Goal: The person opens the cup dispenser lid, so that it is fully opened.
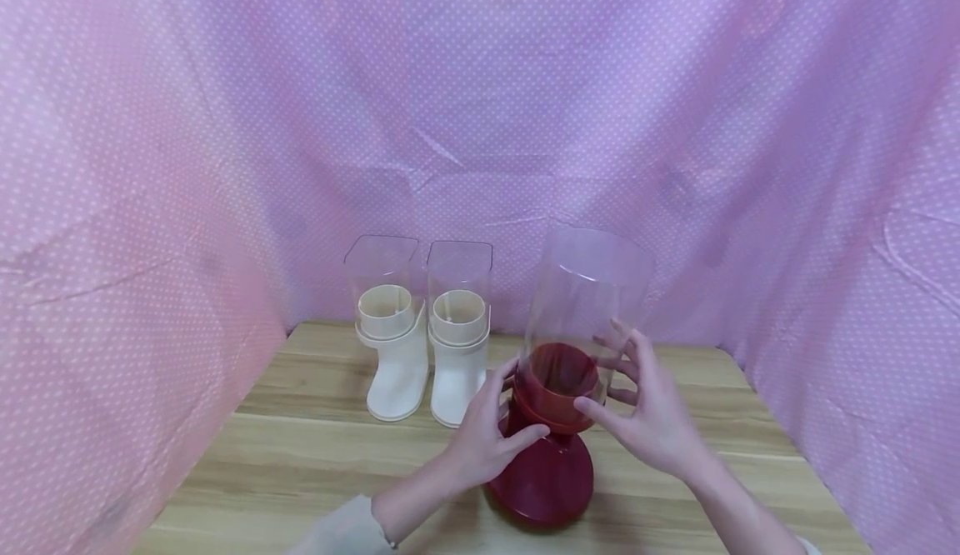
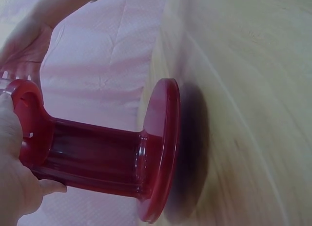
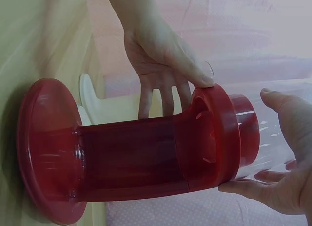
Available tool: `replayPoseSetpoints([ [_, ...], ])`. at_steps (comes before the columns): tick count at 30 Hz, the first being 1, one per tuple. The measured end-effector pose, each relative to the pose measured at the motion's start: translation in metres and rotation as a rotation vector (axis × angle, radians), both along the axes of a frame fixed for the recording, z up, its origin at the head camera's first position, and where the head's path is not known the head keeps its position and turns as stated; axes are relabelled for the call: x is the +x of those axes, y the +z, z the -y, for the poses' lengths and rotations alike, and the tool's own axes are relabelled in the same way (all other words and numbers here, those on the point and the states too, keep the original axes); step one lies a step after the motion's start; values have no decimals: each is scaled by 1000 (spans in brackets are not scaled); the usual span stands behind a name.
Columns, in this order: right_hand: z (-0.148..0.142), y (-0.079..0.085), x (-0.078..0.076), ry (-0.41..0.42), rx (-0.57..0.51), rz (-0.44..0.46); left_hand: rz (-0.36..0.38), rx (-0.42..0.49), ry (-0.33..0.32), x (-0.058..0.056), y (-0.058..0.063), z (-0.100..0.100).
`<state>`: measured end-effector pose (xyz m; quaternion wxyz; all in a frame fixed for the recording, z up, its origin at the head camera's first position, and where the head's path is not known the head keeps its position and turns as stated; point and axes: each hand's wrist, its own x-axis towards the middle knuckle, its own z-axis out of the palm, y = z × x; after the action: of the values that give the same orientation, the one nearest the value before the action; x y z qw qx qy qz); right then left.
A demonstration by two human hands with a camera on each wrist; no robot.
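Note:
A red plastic stand [image 1: 547, 484] with a round foot and a ring-shaped collar [image 3: 226, 133] is upright at the front of the table. A tall clear cylinder [image 1: 585, 288] sits over the red inner ring at its top, leaning slightly in the head view. My left hand [image 1: 483, 434] grips the collar from the left, thumb in front and fingers behind. On the other side my right hand [image 1: 648, 409] curls round the lower part of the cylinder, its fingertips close by the collar. The left wrist view shows the stand's hollow neck [image 2: 97, 153] and foot from the side.
Two white stands [image 1: 397, 376] [image 1: 453, 384] with clear squarish containers on top stand side by side behind and left of the red one. The wooden table [image 1: 315, 472] is enclosed by pink dotted cloth [image 1: 480, 122] at the back and sides.

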<state>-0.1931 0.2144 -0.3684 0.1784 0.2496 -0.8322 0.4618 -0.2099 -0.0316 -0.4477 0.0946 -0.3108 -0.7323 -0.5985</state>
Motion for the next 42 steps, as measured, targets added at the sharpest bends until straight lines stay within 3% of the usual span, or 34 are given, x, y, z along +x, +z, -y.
replayPoseSetpoints([
  [9, -1, -6, 11, -22, 36, -18, 20, -11, 12, 9, -6, 2],
  [15, 2, -10, 13, -8, 25, -8, 18, -15, -9, 11, -12, 6],
  [21, 7, -15, 12, 20, 26, -11, 23, -13, 11, 10, -21, 12],
  [25, 7, -15, 10, 10, 31, -36, 7, -26, 25, 5, -24, 14],
  [28, 5, -16, 10, 2, 29, -73, -59, -72, 32, -3, -26, 15],
  [32, 6, -23, 10, 1, -10, -119, -145, -79, -30, -19, -30, 17],
  [37, 11, -39, 10, 32, -46, -73, -154, -47, -135, -31, -36, 20],
  [42, 13, -48, 8, 45, -85, -28, -156, -37, -136, -31, -40, 17],
])
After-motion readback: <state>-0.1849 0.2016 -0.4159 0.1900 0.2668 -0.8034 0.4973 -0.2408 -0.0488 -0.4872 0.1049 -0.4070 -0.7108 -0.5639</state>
